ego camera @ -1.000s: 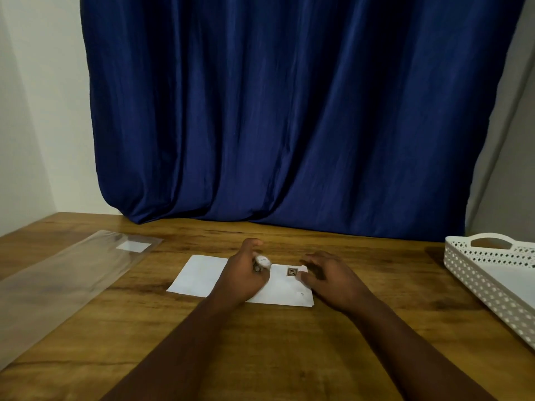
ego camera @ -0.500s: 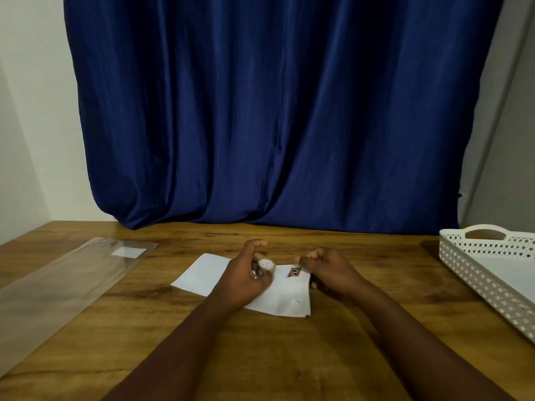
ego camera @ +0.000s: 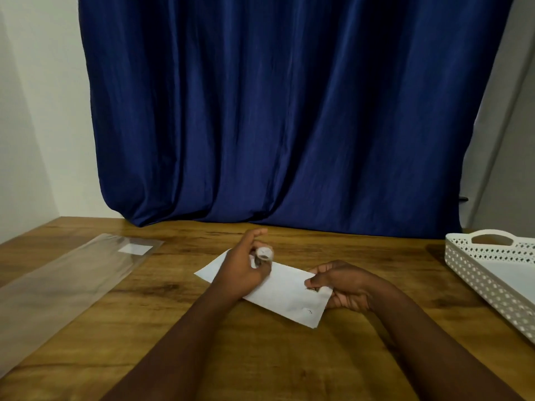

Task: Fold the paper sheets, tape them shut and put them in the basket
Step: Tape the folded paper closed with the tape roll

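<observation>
Here, a person's 2 bare forearms reach forward over a wooden tabletop [ego camera: 260, 357], seen from a camera on their head looking forward and down.

Near the middle of the tabletop is a folded white paper sheet [ego camera: 285, 293], turned at a slant so that its right end points toward the near edge. The right hand [ego camera: 343, 286] pinches this right end, thumb on top and fingers curled underneath; whether that end is raised off the wood is hard to tell. A small dark mark shows on the paper just beside the thumb.

The left hand [ego camera: 241, 270] rests over the left part of the sheet and grips a small roll of tape [ego camera: 265, 253] in its curled fingers, with the forefinger stretched out toward the far edge. The roll's open ring faces the camera.

At the right edge of the tabletop stands a white basket [ego camera: 492, 280] with perforated walls and a cut-out handle at its far end; it runs out of view to the right. It is well apart from the paper.

Along the left edge lies a long clear plastic sleeve [ego camera: 58, 287], flat on the wood, with a small white label near its far end.

Behind the tabletop hangs a dark blue curtain [ego camera: 275, 111], with pale wall on either side.
</observation>
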### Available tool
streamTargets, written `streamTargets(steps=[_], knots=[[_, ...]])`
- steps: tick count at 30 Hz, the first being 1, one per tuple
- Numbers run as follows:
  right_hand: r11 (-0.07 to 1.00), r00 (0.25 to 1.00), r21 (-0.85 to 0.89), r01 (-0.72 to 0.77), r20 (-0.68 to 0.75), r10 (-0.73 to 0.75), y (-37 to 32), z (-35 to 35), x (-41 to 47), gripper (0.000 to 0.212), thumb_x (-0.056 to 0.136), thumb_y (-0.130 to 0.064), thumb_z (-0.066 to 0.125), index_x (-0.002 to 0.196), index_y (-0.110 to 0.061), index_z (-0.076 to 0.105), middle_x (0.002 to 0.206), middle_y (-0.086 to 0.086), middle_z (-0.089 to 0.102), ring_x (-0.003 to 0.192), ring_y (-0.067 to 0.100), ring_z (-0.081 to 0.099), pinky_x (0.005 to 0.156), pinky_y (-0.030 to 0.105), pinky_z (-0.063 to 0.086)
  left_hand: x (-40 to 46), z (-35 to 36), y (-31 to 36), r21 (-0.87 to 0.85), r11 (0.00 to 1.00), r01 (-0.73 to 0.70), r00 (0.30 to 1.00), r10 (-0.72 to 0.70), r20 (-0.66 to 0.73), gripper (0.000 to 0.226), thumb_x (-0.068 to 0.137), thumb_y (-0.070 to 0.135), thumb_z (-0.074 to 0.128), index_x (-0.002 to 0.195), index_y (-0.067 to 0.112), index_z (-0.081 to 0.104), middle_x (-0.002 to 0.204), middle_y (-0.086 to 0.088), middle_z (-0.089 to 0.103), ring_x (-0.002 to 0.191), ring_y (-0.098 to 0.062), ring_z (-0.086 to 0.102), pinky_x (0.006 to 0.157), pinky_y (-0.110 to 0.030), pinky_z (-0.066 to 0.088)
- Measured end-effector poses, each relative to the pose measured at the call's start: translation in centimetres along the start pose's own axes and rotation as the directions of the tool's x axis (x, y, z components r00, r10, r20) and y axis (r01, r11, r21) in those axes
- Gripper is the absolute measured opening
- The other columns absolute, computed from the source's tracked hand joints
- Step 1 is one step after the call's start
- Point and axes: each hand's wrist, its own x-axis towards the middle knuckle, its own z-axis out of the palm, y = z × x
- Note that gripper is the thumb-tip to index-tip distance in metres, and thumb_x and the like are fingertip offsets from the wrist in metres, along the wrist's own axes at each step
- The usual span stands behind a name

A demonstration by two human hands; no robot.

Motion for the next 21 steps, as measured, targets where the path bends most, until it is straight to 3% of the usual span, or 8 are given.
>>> streamTargets(steps=[2,5,10,13,15,19,21], knots=[[1.000,0.999,0.004,0.028,-0.031,-0.028,0.0,0.0,0.2,0.030,0.090,0.000,0.070,0.120,0.001,0.063,0.112,0.022,0.074,0.098,0.033,0.076,0.069,0.041,0.065,0.3,-1.3,-0.5,-0.016,0.999,0.034,0.985,-0.036,-0.167,0.059,0.091,0.012,0.072,0.141,0.032,0.049,0.108,0.014,0.064,0.100,0.000,0.062,0.081,-0.010,0.046],[0.995,0.992,0.038,0.095,-0.087,-0.091,0.2,0.0,0.5,0.022,0.092,0.002,0.066,0.114,0.001,0.065,0.113,0.025,0.073,0.100,0.035,0.074,0.076,0.046,0.064,0.4,-2.5,-1.6,-0.012,0.994,0.112,0.949,-0.110,-0.296,0.053,0.091,0.010,0.067,0.139,0.025,0.049,0.100,0.008,0.065,0.096,-0.013,0.065,0.085,-0.029,0.052],[0.988,0.983,0.044,0.151,-0.116,-0.145,0.5,0.1,0.5,0.020,0.092,0.000,0.060,0.111,-0.001,0.065,0.110,0.024,0.073,0.090,0.033,0.074,0.069,0.042,0.064,-0.1,-2.6,-2.7,0.035,0.955,0.296,0.920,-0.275,-0.278,0.065,0.086,0.018,0.068,0.144,0.026,0.040,0.098,0.006,0.066,0.097,-0.019,0.066,0.092,-0.041,0.055],[0.987,0.981,0.017,0.161,-0.109,-0.158,0.5,0.0,0.5,0.014,0.090,0.001,0.060,0.100,-0.004,0.068,0.092,0.017,0.076,0.081,0.029,0.073,0.065,0.038,0.062,-0.2,-2.6,-2.7,0.048,0.943,0.329,0.920,-0.309,-0.239,0.071,0.079,0.023,0.067,0.144,0.029,0.040,0.099,0.007,0.067,0.096,-0.021,0.068,0.094,-0.047,0.057],[0.987,0.983,0.018,0.157,-0.098,-0.155,0.4,-0.1,0.5,0.010,0.091,-0.003,0.063,0.099,-0.006,0.069,0.091,0.015,0.076,0.084,0.029,0.074,0.067,0.040,0.064,-0.2,-2.6,-2.9,0.028,0.936,0.352,0.916,-0.339,-0.214,0.070,0.076,0.026,0.066,0.141,0.034,0.041,0.101,0.009,0.066,0.097,-0.019,0.067,0.096,-0.046,0.056],[0.990,0.986,0.011,0.140,-0.093,-0.138,0.6,-0.4,0.5,0.022,0.091,-0.015,0.074,0.110,-0.005,0.069,0.103,0.016,0.078,0.094,0.029,0.077,0.073,0.043,0.065,-0.8,-2.4,-1.3,0.081,0.954,0.287,0.925,-0.254,-0.284,0.067,0.081,0.028,0.076,0.141,0.035,0.046,0.126,0.012,0.059,0.118,-0.022,0.061,0.105,-0.046,0.053],[0.983,0.976,0.025,0.183,-0.129,-0.178,0.6,-0.6,0.4,0.023,0.093,-0.014,0.072,0.114,-0.007,0.069,0.104,0.015,0.078,0.094,0.029,0.076,0.074,0.042,0.064,-1.0,-2.1,-0.2,0.175,0.974,0.144,0.923,-0.069,-0.377,0.057,0.087,0.021,0.077,0.139,0.026,0.054,0.135,0.006,0.057,0.124,-0.020,0.057,0.106,-0.045,0.051]])
